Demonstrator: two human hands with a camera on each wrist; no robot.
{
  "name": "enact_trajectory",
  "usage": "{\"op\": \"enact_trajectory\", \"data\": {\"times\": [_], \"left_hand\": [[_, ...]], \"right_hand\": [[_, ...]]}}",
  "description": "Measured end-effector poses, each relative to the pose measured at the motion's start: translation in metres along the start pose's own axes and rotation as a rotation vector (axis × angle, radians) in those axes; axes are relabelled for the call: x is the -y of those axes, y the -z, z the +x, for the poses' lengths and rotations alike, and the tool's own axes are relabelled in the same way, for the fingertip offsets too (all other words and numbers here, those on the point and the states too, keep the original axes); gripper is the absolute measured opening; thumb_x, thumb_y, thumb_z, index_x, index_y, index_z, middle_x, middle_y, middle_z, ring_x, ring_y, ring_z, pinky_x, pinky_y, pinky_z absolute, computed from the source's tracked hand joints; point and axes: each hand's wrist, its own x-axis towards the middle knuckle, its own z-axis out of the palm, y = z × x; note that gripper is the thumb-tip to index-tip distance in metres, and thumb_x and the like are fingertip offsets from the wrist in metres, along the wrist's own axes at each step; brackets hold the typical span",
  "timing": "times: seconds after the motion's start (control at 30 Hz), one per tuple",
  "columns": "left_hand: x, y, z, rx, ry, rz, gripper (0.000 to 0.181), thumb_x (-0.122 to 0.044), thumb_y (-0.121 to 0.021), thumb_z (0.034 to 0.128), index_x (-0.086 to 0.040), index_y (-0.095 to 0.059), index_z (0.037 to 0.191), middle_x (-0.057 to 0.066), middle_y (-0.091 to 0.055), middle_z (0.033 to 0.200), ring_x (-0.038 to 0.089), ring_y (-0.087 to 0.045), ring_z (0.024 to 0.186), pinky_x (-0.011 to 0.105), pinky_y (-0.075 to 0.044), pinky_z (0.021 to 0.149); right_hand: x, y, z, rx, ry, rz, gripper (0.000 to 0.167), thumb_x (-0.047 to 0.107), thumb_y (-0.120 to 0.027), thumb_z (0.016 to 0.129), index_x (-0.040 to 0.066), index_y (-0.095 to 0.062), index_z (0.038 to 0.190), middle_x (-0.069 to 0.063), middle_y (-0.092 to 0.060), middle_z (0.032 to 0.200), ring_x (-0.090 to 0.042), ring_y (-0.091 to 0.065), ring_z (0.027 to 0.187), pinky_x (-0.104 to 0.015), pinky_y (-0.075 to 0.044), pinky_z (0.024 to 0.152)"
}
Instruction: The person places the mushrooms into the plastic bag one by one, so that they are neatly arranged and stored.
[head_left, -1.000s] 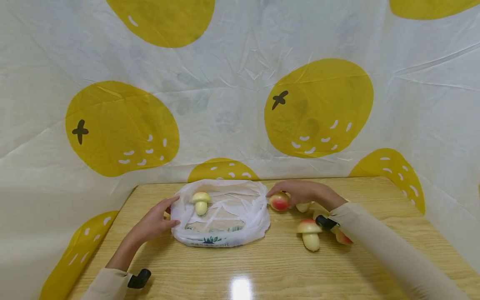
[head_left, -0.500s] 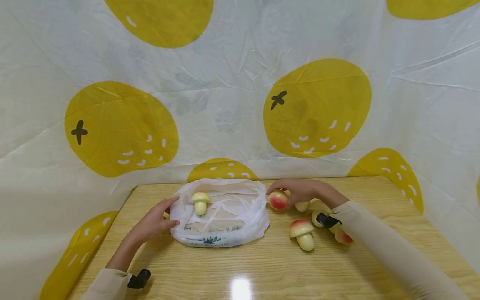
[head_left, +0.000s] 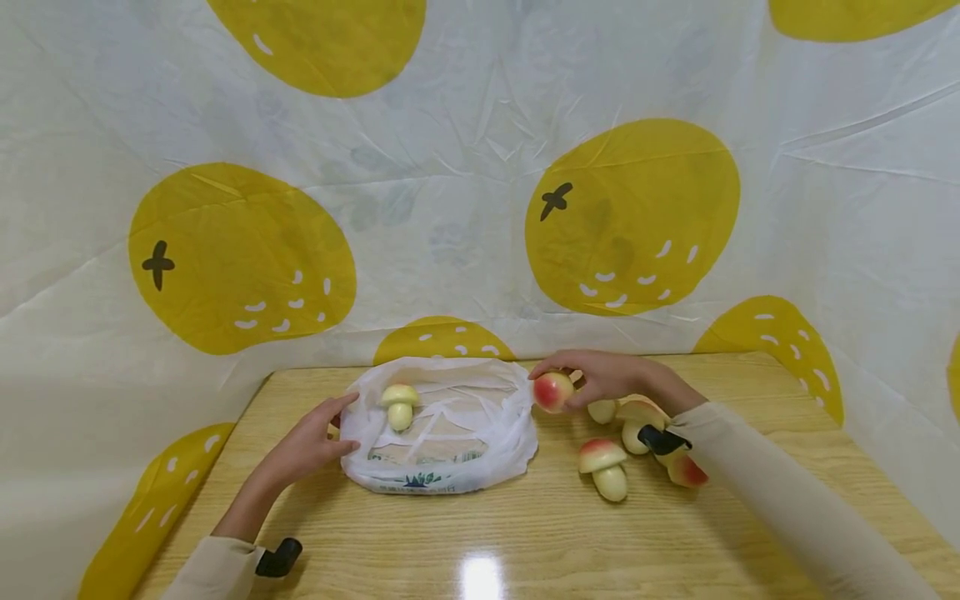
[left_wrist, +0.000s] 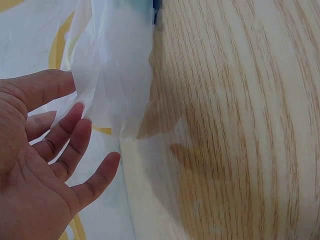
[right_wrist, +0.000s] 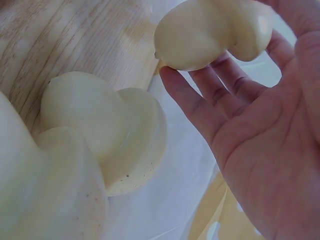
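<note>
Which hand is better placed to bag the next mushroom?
Probably the right hand: it holds a mushroom beside the plastic bag, while the left hand touches the bag's opposite side.

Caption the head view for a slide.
Left hand touching the bag, one mushroom inside; right hand holding another mushroom near the bag's right side.
</note>
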Motion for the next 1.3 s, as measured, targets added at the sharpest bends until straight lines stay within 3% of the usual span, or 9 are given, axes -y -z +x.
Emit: {"op": "enact_trajectory", "data": {"times": [0.17, 0.3, 0.4, 0.53, 0.73, 0.97, 1.13, 1.3], "left_hand": [[-0.001, 0.0, 0.0, 0.002, 0.022, -0.009, 0.076, -0.011, -0.078, 0.0895, 0.003, -0.039, 0.153, 0.013, -0.057, 0.119, 0.025, -0.052, 0.102, 0.029, -0.045, 0.076], [-0.002, 0.0, 0.001, 0.004, 0.028, -0.013, 0.076, -0.011, -0.078, 0.0894, 0.003, -0.039, 0.153, 0.012, -0.057, 0.118, 0.026, -0.052, 0.103, 0.028, -0.045, 0.075], [-0.001, 0.001, 0.001, 0.002, 0.03, -0.012, 0.076, -0.011, -0.078, 0.0893, 0.002, -0.039, 0.153, 0.012, -0.057, 0.118, 0.025, -0.052, 0.103, 0.029, -0.045, 0.076], [-0.001, 0.0, 0.001, -0.003, 0.032, -0.011, 0.076, -0.012, -0.078, 0.089, 0.002, -0.04, 0.153, 0.012, -0.057, 0.118, 0.025, -0.052, 0.103, 0.029, -0.045, 0.077], [0.0, 0.0, 0.0, -0.002, 0.023, -0.013, 0.076, -0.011, -0.078, 0.0892, 0.003, -0.039, 0.153, 0.014, -0.057, 0.121, 0.026, -0.052, 0.103, 0.028, -0.046, 0.075], [0.0, 0.001, 0.0, 0.001, 0.013, -0.021, 0.076, -0.013, -0.079, 0.0892, 0.003, -0.039, 0.153, 0.015, -0.057, 0.123, 0.026, -0.052, 0.103, 0.027, -0.046, 0.072], [-0.001, 0.001, 0.0, -0.003, 0.012, -0.028, 0.076, -0.013, -0.078, 0.0893, 0.003, -0.039, 0.153, 0.015, -0.058, 0.122, 0.026, -0.053, 0.103, 0.027, -0.046, 0.072], [-0.001, 0.001, 0.0, -0.012, 0.009, -0.024, 0.076, -0.011, -0.078, 0.089, 0.003, -0.04, 0.152, 0.015, -0.058, 0.123, 0.026, -0.054, 0.103, 0.027, -0.047, 0.074]], "right_hand": [[0.0, 0.0, -0.001, -0.037, -0.026, -0.031, 0.056, 0.019, -0.073, 0.088, 0.019, -0.056, 0.141, -0.001, -0.054, 0.139, -0.023, -0.052, 0.12, -0.048, -0.05, 0.093], [0.003, 0.003, -0.001, -0.057, -0.024, -0.077, 0.052, 0.023, -0.073, 0.089, 0.022, -0.057, 0.139, 0.0, -0.056, 0.137, -0.021, -0.052, 0.122, -0.047, -0.044, 0.1], [0.004, 0.005, -0.001, -0.051, -0.004, -0.098, 0.049, 0.025, -0.072, 0.093, 0.017, -0.058, 0.139, -0.001, -0.058, 0.139, -0.02, -0.052, 0.127, -0.048, -0.04, 0.107], [0.004, 0.006, -0.001, -0.044, 0.013, -0.095, 0.048, 0.032, -0.07, 0.097, 0.014, -0.059, 0.14, 0.0, -0.059, 0.137, -0.019, -0.054, 0.123, -0.046, -0.041, 0.106], [0.0, 0.006, 0.0, -0.058, -0.006, -0.034, 0.049, 0.038, -0.072, 0.095, 0.017, -0.061, 0.138, 0.005, -0.06, 0.132, -0.016, -0.057, 0.115, -0.041, -0.044, 0.1], [-0.004, 0.006, 0.001, -0.077, -0.028, 0.032, 0.045, 0.037, -0.077, 0.091, 0.031, -0.062, 0.133, 0.009, -0.06, 0.131, -0.014, -0.059, 0.114, -0.04, -0.046, 0.1], [-0.004, 0.009, -0.001, -0.091, -0.006, 0.081, 0.048, 0.03, -0.078, 0.091, 0.026, -0.059, 0.135, 0.004, -0.061, 0.128, -0.017, -0.062, 0.109, -0.037, -0.049, 0.097], [-0.003, 0.013, -0.002, -0.095, -0.019, 0.119, 0.049, 0.027, -0.075, 0.094, 0.027, -0.057, 0.139, 0.003, -0.063, 0.125, -0.019, -0.064, 0.104, -0.033, -0.051, 0.09]]}}
